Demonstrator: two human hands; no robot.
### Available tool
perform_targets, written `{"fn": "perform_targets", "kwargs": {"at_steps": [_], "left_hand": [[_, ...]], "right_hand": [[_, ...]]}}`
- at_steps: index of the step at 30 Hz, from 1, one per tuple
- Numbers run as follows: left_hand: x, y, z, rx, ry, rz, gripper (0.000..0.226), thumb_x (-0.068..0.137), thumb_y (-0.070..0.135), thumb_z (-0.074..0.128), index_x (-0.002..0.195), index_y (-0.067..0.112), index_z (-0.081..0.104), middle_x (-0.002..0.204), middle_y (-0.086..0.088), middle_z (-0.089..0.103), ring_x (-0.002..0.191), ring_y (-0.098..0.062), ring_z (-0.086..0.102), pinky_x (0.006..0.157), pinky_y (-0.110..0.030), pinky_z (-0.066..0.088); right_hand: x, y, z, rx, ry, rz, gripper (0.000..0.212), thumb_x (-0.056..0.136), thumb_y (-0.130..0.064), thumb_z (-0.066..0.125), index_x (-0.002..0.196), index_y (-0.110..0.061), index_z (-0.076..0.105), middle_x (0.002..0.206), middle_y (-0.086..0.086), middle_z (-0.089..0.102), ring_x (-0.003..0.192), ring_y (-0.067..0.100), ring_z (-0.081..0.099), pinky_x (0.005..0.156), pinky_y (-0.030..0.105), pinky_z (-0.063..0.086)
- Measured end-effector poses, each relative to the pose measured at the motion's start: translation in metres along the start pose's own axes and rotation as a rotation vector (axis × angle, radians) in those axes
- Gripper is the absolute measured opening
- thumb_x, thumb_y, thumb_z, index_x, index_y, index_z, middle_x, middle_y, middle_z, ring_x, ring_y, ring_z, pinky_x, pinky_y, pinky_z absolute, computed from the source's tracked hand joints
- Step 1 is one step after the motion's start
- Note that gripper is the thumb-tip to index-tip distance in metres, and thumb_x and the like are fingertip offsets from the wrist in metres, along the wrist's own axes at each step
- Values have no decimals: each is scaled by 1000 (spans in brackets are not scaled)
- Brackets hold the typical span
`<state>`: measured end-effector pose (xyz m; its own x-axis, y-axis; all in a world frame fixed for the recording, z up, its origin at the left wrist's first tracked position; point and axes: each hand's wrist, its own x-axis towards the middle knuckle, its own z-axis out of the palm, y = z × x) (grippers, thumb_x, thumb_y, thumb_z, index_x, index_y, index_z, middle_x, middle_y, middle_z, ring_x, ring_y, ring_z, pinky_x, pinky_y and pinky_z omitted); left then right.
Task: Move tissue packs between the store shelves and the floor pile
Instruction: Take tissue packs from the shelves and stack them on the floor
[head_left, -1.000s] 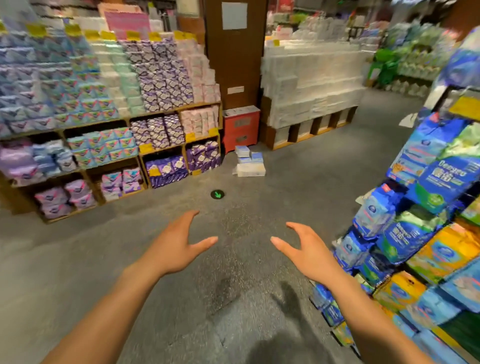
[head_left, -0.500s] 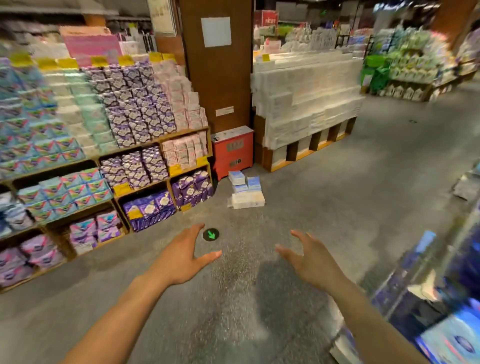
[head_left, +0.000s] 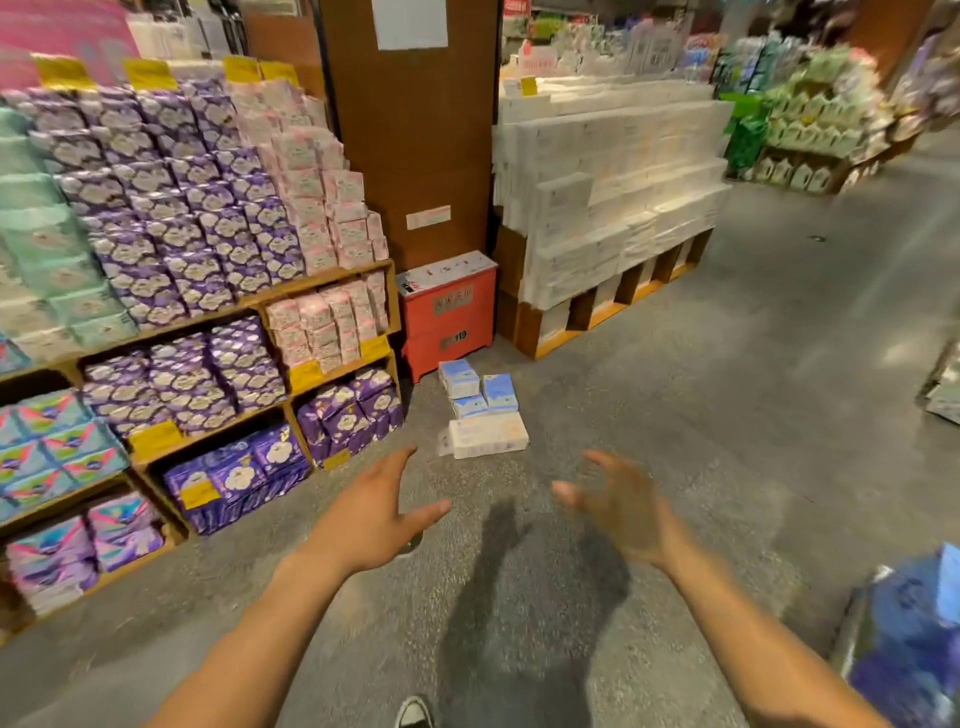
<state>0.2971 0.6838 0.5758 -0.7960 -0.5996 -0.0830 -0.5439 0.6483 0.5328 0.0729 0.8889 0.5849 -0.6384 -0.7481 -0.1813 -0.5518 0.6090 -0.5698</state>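
1. Down at the bottom edge, the toe of a shoe (head_left: 413, 714) shows on the grey floor (head_left: 753, 415). A blurred blue pack (head_left: 909, 639) sits at the lower right.
2. Both forearms reach up the middle of the frame. The left hand (head_left: 371, 512) is empty, fingers straight and thumb spread out. The right hand (head_left: 623, 512) is smeared by blur; it seems empty too, with fingers loosely bent.
3. Just above the hands, at centre frame, the floor pile (head_left: 480, 410) lies on the floor. It has a long white pack (head_left: 488, 435) across the front and small pale blue packs (head_left: 460, 378) stacked behind it. Neither hand touches it.
4. Behind the pile stands a red box (head_left: 449, 312), against a brown pillar (head_left: 415, 130).
5. Left of the pile, wooden shelves (head_left: 332, 278) fill the left half of the frame, packed with purple, pink and mint packs and hung with yellow price tags (head_left: 156, 439).
6. Right of the pillar, white packs (head_left: 608, 197) are stacked in steps on a wooden base.
7. Far upper right, more displays blur out.
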Motion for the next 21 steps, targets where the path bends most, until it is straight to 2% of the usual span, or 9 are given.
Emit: {"fn": "perform_targets", "kwargs": {"at_steps": [2, 3, 6, 8, 11, 13, 15, 17, 21], "left_hand": [[63, -14, -19, 19, -14, 26, 95, 84, 73, 56, 157, 20, 25, 159, -6, 39, 141, -24, 42, 111, -35, 39], [92, -19, -29, 32, -20, 42, 93, 86, 69, 57, 157, 19, 25, 158, -7, 39, 141, -24, 42, 110, -35, 39], [177, -30, -55, 63, -66, 83, 94, 86, 70, 57, 158, 19, 24, 157, -9, 40, 140, -25, 43, 110, -36, 40], [230, -37, -63, 81, -106, 104, 95, 86, 72, 55, 158, 19, 24, 156, -8, 41, 138, -25, 45, 108, -36, 42], [308, -43, -63, 84, -138, 117, 105, 77, 89, 42, 156, 21, 28, 150, -5, 46, 131, -23, 49, 102, -34, 45], [360, -48, -57, 75, -165, 112, 108, 75, 91, 40, 157, 20, 27, 152, -4, 44, 134, -22, 47, 104, -33, 43], [413, -53, -48, 60, -193, 79, 102, 82, 82, 48, 159, 21, 23, 159, -4, 37, 141, -21, 41, 111, -33, 39], [471, -60, -38, 47, -191, 62, 108, 76, 90, 43, 159, 25, 21, 160, -2, 36, 143, -21, 39, 114, -37, 38], [593, -75, -18, 85, -146, 1, 114, 70, 100, 30, 158, 28, 23, 154, -5, 44, 133, -25, 50, 105, -40, 46]], "right_hand": [[53, -16, -6, 33, 6, 57, 79, 89, -63, 59, 150, -16, 40, 147, 9, 51, 116, 20, 56, 97, 33, 44], [77, -23, -11, 48, 14, 67, 80, 87, -66, 57, 149, -18, 42, 147, 8, 51, 115, 19, 56, 98, 34, 46], [144, -34, -25, 43, 45, 88, 103, 71, -88, 42, 148, -20, 44, 149, 6, 49, 129, 24, 52, 104, 38, 45], [188, -33, -33, 37, 66, 112, 110, 68, -93, 37, 149, -18, 44, 149, 7, 49, 132, 24, 50, 106, 38, 45], [257, -29, -41, 50, 57, 160, 90, 83, -74, 53, 151, -15, 42, 152, 8, 45, 136, 25, 46, 109, 38, 40], [308, -16, -42, 61, 43, 188, 82, 90, -65, 57, 153, -17, 39, 156, 7, 39, 140, 25, 41, 112, 38, 36], [364, -1, -44, 52, 24, 198, 81, 91, -65, 56, 154, -18, 37, 157, 5, 38, 142, 25, 38, 113, 39, 34], [429, 15, -49, 38, 14, 185, 81, 90, -66, 55, 153, -19, 37, 157, 6, 38, 143, 25, 37, 114, 40, 34], [573, 41, -69, 72, -25, 136, 75, 92, -62, 58, 151, -20, 40, 155, 4, 41, 141, 26, 40, 112, 40, 35]]}}
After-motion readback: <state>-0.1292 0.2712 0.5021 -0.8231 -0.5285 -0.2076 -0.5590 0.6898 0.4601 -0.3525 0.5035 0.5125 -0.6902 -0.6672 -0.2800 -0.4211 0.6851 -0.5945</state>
